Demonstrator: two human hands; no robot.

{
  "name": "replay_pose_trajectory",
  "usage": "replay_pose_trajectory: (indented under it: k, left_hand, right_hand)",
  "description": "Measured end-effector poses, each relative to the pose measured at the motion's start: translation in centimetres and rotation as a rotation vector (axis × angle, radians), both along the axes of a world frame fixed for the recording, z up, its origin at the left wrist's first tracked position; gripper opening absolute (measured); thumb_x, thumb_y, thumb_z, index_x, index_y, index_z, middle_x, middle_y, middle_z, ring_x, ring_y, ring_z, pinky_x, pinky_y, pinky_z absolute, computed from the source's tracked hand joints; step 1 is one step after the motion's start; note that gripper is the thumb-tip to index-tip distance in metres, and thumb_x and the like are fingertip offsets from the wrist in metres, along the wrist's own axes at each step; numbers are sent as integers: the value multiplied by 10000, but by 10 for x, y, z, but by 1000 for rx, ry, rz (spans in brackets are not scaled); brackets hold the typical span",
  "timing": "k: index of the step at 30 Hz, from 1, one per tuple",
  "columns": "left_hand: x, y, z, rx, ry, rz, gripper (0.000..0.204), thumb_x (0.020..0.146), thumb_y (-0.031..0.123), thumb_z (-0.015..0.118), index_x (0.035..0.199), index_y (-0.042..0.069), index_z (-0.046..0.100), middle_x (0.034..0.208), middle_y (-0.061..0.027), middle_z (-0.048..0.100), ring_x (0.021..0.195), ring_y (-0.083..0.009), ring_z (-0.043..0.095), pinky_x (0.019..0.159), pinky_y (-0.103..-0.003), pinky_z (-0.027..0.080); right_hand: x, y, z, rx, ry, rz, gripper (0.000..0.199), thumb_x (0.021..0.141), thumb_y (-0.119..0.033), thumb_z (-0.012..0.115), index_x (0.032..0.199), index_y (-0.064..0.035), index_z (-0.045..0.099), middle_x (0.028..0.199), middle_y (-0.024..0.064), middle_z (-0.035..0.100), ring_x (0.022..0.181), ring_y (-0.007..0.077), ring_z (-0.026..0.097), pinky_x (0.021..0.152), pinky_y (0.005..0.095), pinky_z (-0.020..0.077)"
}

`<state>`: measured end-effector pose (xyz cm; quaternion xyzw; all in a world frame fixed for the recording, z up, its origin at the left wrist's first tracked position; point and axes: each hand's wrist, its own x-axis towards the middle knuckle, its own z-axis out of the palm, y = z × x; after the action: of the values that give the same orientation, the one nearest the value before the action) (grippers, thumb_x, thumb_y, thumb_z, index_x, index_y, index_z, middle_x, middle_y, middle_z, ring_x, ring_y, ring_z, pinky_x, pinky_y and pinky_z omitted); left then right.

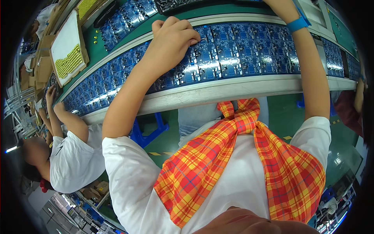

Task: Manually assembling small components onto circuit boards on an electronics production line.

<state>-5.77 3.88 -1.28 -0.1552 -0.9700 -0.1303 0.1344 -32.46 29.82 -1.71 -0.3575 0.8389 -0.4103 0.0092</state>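
Note:
My left hand (173,41) is over a long row of blue circuit boards (241,50), with its fingers curled and the fingertips pressed together close to the boards. Anything pinched there is too small or hidden to make out. My right arm reaches across the row to the far side. Only the back part of my right hand (278,7) shows at the top edge, above a blue wristband (298,24). Its fingers lie outside the picture.
A pale metal rail (218,90) borders the boards on my side. Beyond them are a black bin of small dark parts (181,4), more blue boards (126,19) and a carton of yellow parts (70,64). A co-worker (76,160) works at the left; another person's sleeve (348,111) shows at right.

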Motion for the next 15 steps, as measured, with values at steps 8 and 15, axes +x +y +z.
replay_pose_trajectory:
  k: [8, 15]
  left_hand:
    - [2, -2, -2, -37, 35, 0, 94, 933, 185, 682, 961, 194, 772, 997, 18, 639, 1090, -223, 562, 1030, -498, 326]
    - [-3, -5, 3, -264, 142, -90, 69, 910, 222, 708, 956, 207, 758, 1038, 21, 643, 1152, -217, 563, 1090, -525, 318]
  right_hand:
    - [-6, 3, 5, -185, -228, 120, 179, 953, -185, 690, 970, -7, 692, 883, 30, 682, 840, 114, 615, 784, 270, 497]
    - [-4, 4, 8, -205, -246, 118, 162, 962, -181, 667, 962, -19, 683, 894, 26, 677, 850, 113, 604, 796, 262, 486]
